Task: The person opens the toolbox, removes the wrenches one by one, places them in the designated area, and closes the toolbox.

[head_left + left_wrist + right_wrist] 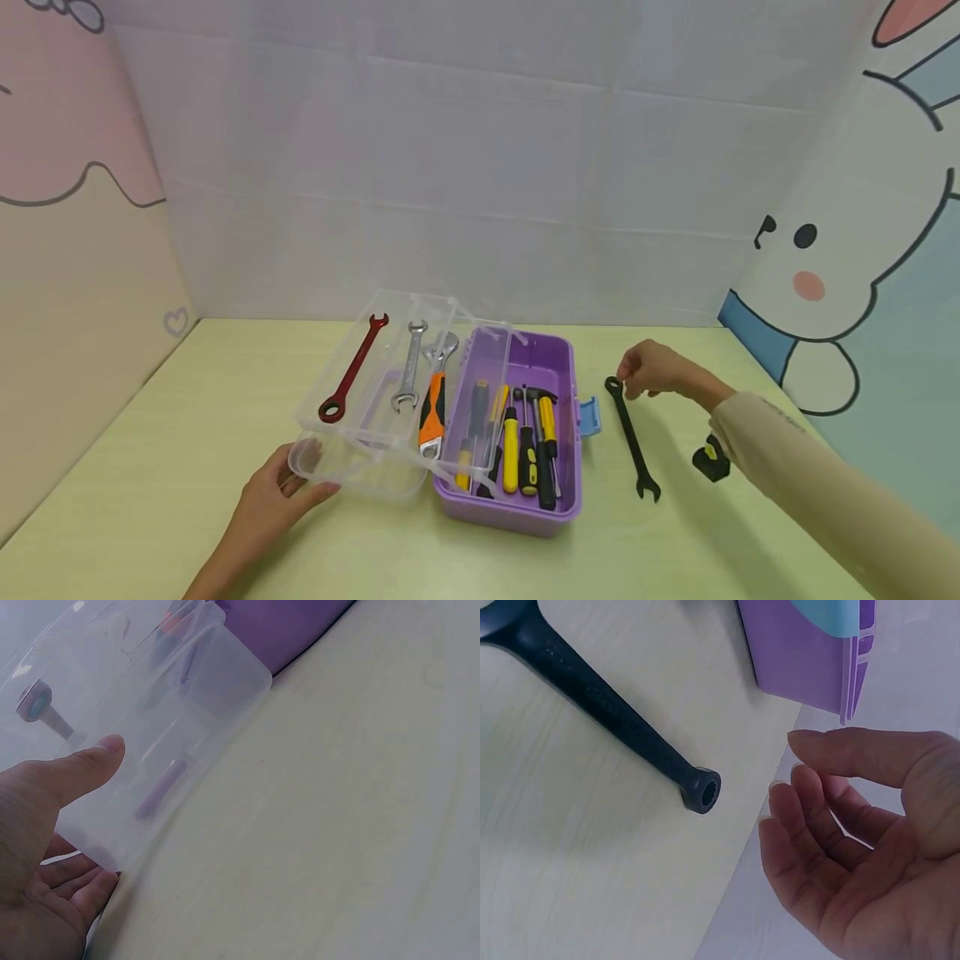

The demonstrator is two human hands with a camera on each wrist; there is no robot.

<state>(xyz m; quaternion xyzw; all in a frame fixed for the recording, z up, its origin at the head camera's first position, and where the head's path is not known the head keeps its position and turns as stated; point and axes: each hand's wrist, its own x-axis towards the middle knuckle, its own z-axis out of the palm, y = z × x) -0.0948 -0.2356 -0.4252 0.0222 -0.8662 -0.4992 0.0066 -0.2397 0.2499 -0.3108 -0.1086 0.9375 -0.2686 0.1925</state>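
At the left, my left hand [262, 508] holds the corner of the toolbox's clear lid [390, 482], thumb in front and fingers behind. Above that lid, a clear tray [309, 412] carries a red combination wrench [354, 371], a silver open-end wrench [411, 362] and an orange-handled adjustable wrench [432, 408]. The purple toolbox [506, 518] stands open beside them. To its right lies a black combination wrench [632, 437] on the table. Close to its ring end is my right hand [654, 369], fingers loosely bent; in the right wrist view a gap separates them from the wrench [615, 709].
Inside the toolbox are a hammer [542, 442], a yellow screwdriver [511, 454] and several other tools. A blue latch [590, 417] sticks out from its right side. A black and yellow tape measure [712, 462] sits under the right sleeve. White cloth [480, 167] hangs behind the table.
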